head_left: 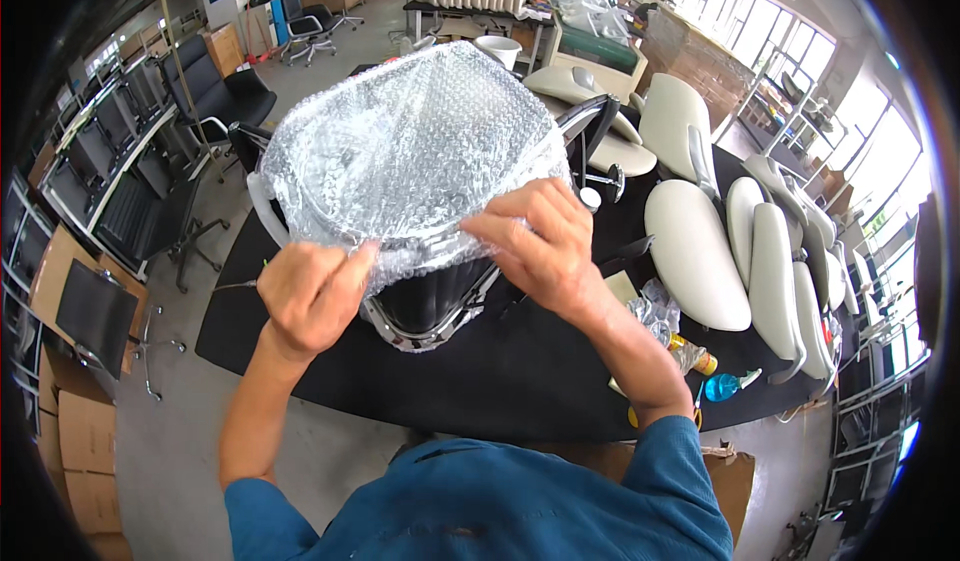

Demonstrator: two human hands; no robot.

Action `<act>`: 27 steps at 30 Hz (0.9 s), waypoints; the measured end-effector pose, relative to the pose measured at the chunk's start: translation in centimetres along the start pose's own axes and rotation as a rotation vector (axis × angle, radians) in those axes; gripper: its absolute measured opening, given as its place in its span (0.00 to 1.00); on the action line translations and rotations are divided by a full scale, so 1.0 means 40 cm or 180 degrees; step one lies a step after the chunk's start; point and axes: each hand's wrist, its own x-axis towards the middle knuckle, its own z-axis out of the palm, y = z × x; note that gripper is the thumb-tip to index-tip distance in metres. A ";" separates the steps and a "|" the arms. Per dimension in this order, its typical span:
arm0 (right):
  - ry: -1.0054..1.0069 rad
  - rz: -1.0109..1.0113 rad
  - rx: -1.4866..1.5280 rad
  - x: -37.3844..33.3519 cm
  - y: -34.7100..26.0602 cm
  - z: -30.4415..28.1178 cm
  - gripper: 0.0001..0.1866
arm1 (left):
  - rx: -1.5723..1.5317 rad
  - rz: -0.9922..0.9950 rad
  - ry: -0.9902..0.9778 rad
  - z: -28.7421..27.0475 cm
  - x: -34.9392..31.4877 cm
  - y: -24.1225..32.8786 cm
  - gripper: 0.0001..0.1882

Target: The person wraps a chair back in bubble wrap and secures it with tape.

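Observation:
A large sheet of bubble wrap [410, 141] covers the top of a chair part with a black body and a shiny rim [425, 311]. Both hands pinch the near edge of the wrap. My left hand [315, 296] is closed on it at the near left. Further right, my right hand [540, 241] grips the same edge between thumb and fingers. Black armrests [595, 116] stick out beside the wrapped part. Most of the chair part's shape is hidden under the wrap.
The part stands on a black-covered table [540, 381]. Several cream padded panels [695, 251] lie along its right side. A blue spray bottle [730, 385], a yellow-capped bottle [700, 358] and scissors [697, 406] sit near the right front edge. Office chairs [215, 91] stand left.

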 end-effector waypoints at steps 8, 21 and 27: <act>0.0268 0.0000 0.0005 -0.067 0.004 0.046 0.18 | -0.0161 -0.0343 0.0016 0.003 -0.111 0.085 0.05; 0.0506 0.1274 0.0429 -0.266 -0.023 0.029 0.23 | -0.0318 -0.0173 -0.0807 0.091 0.120 0.045 0.18; 0.0541 0.1182 0.0309 -0.187 0.036 0.051 0.25 | -0.0122 -0.0008 -0.1298 0.101 0.191 0.082 0.32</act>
